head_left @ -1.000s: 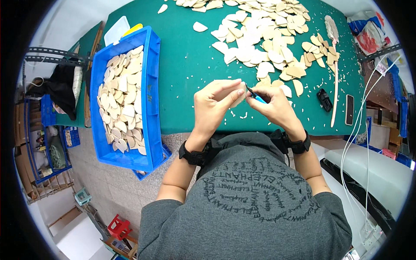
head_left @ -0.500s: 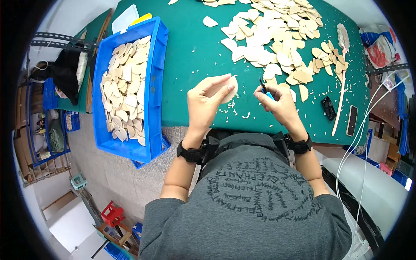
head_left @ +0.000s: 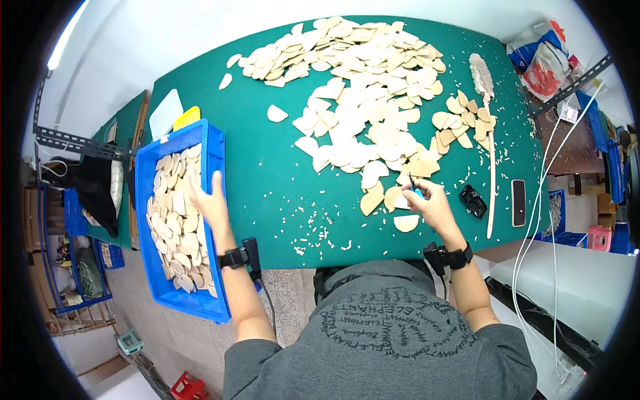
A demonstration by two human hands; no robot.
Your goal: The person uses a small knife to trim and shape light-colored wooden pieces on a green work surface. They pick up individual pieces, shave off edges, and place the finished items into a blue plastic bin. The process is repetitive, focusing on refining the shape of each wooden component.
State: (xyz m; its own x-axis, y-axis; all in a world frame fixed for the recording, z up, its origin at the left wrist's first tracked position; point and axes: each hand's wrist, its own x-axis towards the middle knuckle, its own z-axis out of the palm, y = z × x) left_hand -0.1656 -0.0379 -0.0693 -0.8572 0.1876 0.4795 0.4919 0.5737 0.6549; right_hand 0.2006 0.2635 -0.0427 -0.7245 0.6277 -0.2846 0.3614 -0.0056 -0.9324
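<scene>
My left hand (head_left: 210, 205) is over the right side of the blue crate (head_left: 223, 157), thumb spread away from the fingers. The fingers reach over the heap of flat, pale half-round pieces (head_left: 175, 223) inside; no piece shows clearly in the hand. On the right, my right hand (head_left: 433, 205) is closed around small nippers (head_left: 418, 191) with blue handles and a dark tip. It is beside the near end of a large spread of similar pieces (head_left: 383, 137). A single half-round piece (head_left: 406, 223) lies just below that hand.
Small pale offcuts (head_left: 310, 233) litter the green tabletop (head_left: 260, 193). To the right are a browner pile of pieces (head_left: 465, 120), a long-handled brush (head_left: 491, 153), a black object (head_left: 473, 201) and a phone (head_left: 518, 203). White cables (head_left: 533, 207) hang at the right edge.
My left hand has moved left from the table to the crate, and the half-round piece it held no longer shows in it. My right hand, still holding the nippers, is now beside the spread pieces. The view has shifted.
</scene>
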